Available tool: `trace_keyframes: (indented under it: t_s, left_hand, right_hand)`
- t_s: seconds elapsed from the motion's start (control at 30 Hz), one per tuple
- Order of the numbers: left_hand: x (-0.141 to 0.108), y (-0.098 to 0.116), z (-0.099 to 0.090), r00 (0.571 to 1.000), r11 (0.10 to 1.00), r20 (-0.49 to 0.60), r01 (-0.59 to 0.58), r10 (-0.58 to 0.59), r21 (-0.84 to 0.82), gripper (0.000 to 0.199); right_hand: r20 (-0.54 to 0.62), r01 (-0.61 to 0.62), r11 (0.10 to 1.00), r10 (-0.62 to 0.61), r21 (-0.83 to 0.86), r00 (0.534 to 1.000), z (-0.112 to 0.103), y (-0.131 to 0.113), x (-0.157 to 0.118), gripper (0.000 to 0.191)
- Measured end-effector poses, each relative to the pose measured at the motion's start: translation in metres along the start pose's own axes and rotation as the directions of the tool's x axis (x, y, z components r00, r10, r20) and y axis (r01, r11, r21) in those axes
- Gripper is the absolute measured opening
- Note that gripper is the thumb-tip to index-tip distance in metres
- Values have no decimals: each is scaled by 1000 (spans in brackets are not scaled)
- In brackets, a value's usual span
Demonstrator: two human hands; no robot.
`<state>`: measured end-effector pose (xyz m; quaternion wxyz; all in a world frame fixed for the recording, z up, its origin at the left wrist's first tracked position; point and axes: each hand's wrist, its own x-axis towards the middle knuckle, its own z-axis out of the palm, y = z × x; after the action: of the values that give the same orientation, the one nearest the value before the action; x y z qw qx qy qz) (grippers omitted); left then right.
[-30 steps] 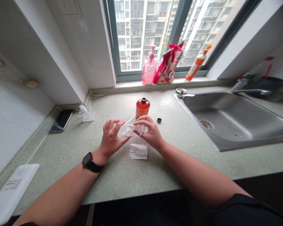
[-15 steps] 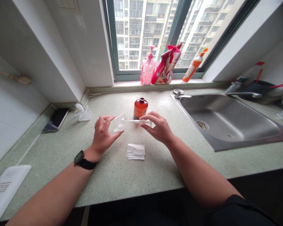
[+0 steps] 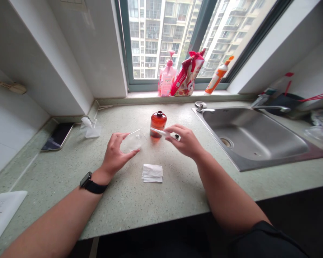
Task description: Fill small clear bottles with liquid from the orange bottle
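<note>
My left hand (image 3: pixel 117 152) grips a clear, square-sided container (image 3: pixel 129 141) between thumb and fingers. The container is tilted, with a round opening or neck facing right. Pinched in my right hand (image 3: pixel 184 140) is a slim whitish dropper-like tube (image 3: pixel 159 132), its narrow tip pointing left. The tube crosses in front of a reddish-amber bottle (image 3: pixel 158 123) that stands upright and uncapped. A small black cap (image 3: pixel 177 136) shows just behind my right fingers. Below the hands lies a folded white tissue (image 3: pixel 152 173).
At left are a phone (image 3: pixel 57 136) and a small clear container (image 3: pixel 93 131) with a white piece on top. A steel sink (image 3: pixel 261 136) takes up the right side. A pink pump bottle (image 3: pixel 167 79), red bag (image 3: pixel 188 75) and orange bottle (image 3: pixel 218 77) line the windowsill.
My right hand has drawn the tube rightward and up, away from the clear container's neck. The view has shifted slightly. My left hand keeps its hold.
</note>
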<state>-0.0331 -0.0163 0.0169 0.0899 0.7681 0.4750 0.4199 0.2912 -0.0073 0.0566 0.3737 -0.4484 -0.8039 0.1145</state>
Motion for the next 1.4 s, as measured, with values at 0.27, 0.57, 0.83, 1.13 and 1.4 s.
trace_keyframes:
  t_s: [0.27, 0.57, 0.83, 1.13, 1.4]
  left_hand:
    - [3, -6, -1, 998, 998, 9, 58, -58, -25, 64]
    - [4, -5, -1, 998, 998, 16, 59, -58, -26, 66]
    - [3, -4, -1, 997, 997, 37, 64, -63, -38, 66]
    - [5, -7, 1, 990, 987, 56, 137, -133, -78, 69]
    - [6, -13, 6, 980, 968, 63, 198, -191, -155, 71]
  right_hand:
    - [-139, -331, 920, 307, -211, 941, -60, 61, -5, 19]
    - [121, -444, 786, 538, -432, 835, -59, 85, -11, 23]
    - [209, -472, 751, 610, -462, 765, -62, 89, -14, 27]
    - [225, -501, 756, 623, -422, 749, -58, 93, -18, 46]
    - [-53, -307, 942, 303, -135, 952, -28, 83, -7, 48]
